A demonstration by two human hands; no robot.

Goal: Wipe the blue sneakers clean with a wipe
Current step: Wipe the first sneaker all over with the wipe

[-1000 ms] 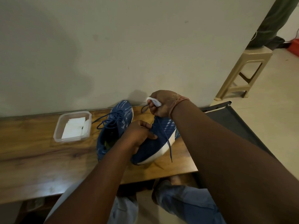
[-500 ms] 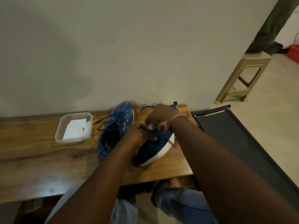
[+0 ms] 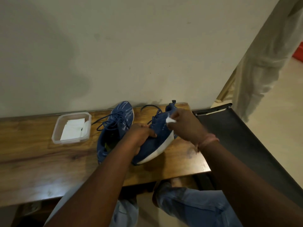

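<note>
Head view: at the frame's centre, the left hand (image 3: 141, 133) curls its fingers around the tilted blue sneaker (image 3: 157, 138), holding it on the wooden table (image 3: 32, 161). The right hand (image 3: 185, 126) pinches a white wipe (image 3: 170, 120) against its side. The second sneaker (image 3: 114, 126) lies just left, near a clear plastic container (image 3: 56, 128) of folded wipes.

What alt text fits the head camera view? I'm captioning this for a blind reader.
A person's right hand rubs a white wipe on a tilted blue sneaker that the left hand grips, above a wooden table. The second sneaker lies beside a plastic box of wipes.
</note>
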